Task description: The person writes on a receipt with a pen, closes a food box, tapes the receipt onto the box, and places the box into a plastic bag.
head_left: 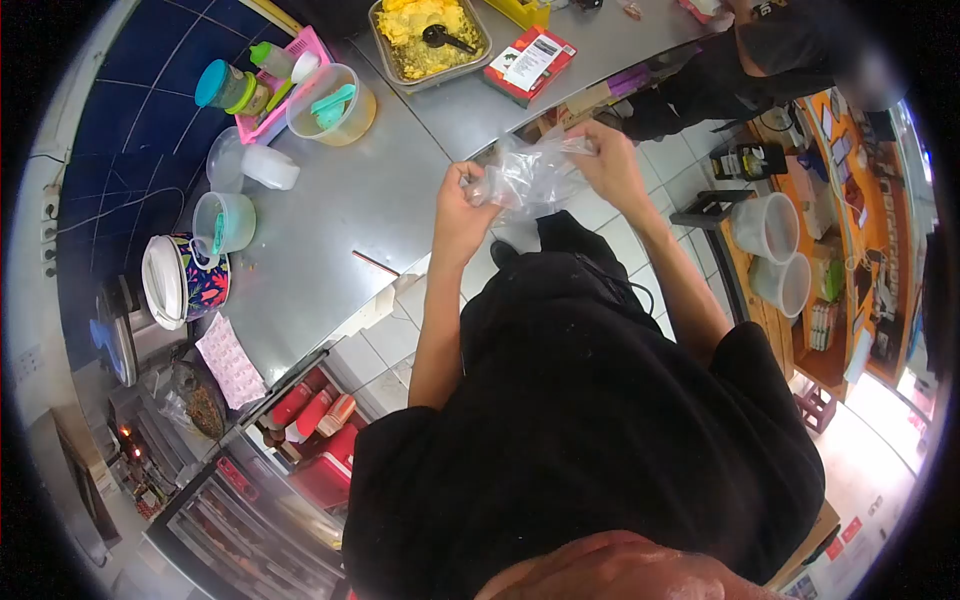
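My left hand (pixel 467 214) pinches one side of a clear plastic bag (pixel 532 178), its fingers closed on the film. The other side of the bag is gripped between the closed fingers of my right hand (pixel 606 165). Crumpled and see-through, the bag hangs between both hands in front of my body, just off the edge of the metal counter (pixel 330 230). Whether anything is inside the bag I cannot tell.
On the counter are a tray of yellow food (pixel 420 70) with a black spoon, a red box (pixel 530 62), a plastic tub (pixel 335 115) and a floral pot (pixel 205 285). Another person (pixel 790 50) stands at the upper right, near shelves.
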### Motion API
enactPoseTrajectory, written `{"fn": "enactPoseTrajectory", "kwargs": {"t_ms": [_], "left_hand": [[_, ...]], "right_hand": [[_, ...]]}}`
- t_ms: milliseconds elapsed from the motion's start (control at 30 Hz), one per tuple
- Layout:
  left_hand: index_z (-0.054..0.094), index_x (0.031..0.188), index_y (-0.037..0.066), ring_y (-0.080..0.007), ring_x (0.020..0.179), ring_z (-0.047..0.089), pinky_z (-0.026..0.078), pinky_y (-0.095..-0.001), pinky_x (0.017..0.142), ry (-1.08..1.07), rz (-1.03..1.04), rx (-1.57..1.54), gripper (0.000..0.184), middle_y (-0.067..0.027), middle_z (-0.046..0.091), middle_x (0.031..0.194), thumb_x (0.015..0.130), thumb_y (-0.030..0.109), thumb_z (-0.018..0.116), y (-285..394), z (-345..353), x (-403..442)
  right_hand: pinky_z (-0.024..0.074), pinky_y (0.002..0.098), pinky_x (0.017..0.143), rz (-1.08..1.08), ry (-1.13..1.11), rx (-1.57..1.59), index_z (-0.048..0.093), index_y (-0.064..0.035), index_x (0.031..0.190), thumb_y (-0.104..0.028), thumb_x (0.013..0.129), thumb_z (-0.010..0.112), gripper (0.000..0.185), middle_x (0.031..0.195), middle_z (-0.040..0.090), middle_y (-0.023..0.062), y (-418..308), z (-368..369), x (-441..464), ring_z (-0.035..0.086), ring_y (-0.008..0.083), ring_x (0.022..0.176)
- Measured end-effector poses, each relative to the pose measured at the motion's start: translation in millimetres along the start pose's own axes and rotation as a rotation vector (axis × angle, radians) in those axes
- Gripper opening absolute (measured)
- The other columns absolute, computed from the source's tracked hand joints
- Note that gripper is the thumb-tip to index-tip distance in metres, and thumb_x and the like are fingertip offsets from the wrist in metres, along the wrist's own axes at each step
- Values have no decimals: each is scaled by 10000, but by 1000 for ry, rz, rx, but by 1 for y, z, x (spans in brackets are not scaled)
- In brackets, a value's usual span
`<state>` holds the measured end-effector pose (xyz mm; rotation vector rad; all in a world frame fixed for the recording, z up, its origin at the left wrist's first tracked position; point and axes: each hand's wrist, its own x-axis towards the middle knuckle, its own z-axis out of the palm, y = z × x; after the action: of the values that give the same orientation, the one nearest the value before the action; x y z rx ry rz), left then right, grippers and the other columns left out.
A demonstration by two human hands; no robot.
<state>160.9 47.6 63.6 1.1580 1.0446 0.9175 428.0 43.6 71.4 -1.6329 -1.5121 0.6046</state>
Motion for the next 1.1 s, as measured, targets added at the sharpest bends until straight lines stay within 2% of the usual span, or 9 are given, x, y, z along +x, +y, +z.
{"fn": "enactPoseTrajectory", "kwargs": {"t_ms": [200,367,633,800,867,900,1000,1067,1100], "left_hand": [[541,1262,76,-278,682,620,538,-357,746,479,41,656,458,-79,633,852,883,87,797,4,-24,3],[583,1333,59,-401,756,687,563,-449,770,346,693,1074,496,-117,643,753,870,55,762,64,11,-5],[670,1088,94,-373,711,694,537,-470,669,353,81,739,199,-151,665,721,988,243,756,29,-12,9],[691,996,114,-362,647,672,490,-503,624,280,213,1071,194,-136,663,678,992,293,765,-5,-15,16],[692,979,115,-368,689,676,494,-516,650,371,137,1035,195,-154,685,735,971,292,775,65,-22,16],[691,973,114,-374,719,679,501,-523,669,451,53,962,199,-167,699,772,957,290,782,100,-25,15],[669,925,83,-409,809,684,510,-533,722,579,997,887,209,-206,717,868,919,258,783,100,-3,-5],[652,894,63,-448,817,665,514,-523,738,82,267,915,191,-210,701,848,880,197,787,-60,-24,-4],[632,883,65,-469,803,645,506,-540,717,131,139,814,181,-211,674,820,921,188,758,-83,-23,-34]], "right_hand": [[561,422,758,132,-95,-228,757,-26,1063,16,822,706,250,840,731,212,1,-27,15,726,365,764],[589,436,830,-70,-197,-75,775,-32,1035,2,810,722,234,979,777,227,-41,-11,19,764,402,910],[585,454,818,-195,-78,-542,712,-45,1125,-55,905,703,220,873,730,165,33,-11,37,747,299,834],[607,511,807,362,-554,-183,741,-26,1113,-98,909,718,218,923,769,190,34,-16,54,786,307,879],[478,347,415,-355,-310,-296,733,-79,1081,-168,984,621,173,781,714,78,99,-9,85,657,198,532],[486,367,482,-458,-217,-317,727,-79,1113,-181,980,639,189,836,713,95,86,-22,91,661,218,605],[509,424,684,-337,-349,-392,708,-80,1210,-219,966,693,281,1002,709,146,32,-36,31,673,279,826],[525,463,819,-83,-817,-623,696,-81,1275,-245,958,729,359,1113,706,179,63,-28,-16,681,320,973],[533,482,886,-20,-946,-691,689,-81,1307,-258,953,747,399,1169,705,196,75,-30,-41,685,341,1047]]}}
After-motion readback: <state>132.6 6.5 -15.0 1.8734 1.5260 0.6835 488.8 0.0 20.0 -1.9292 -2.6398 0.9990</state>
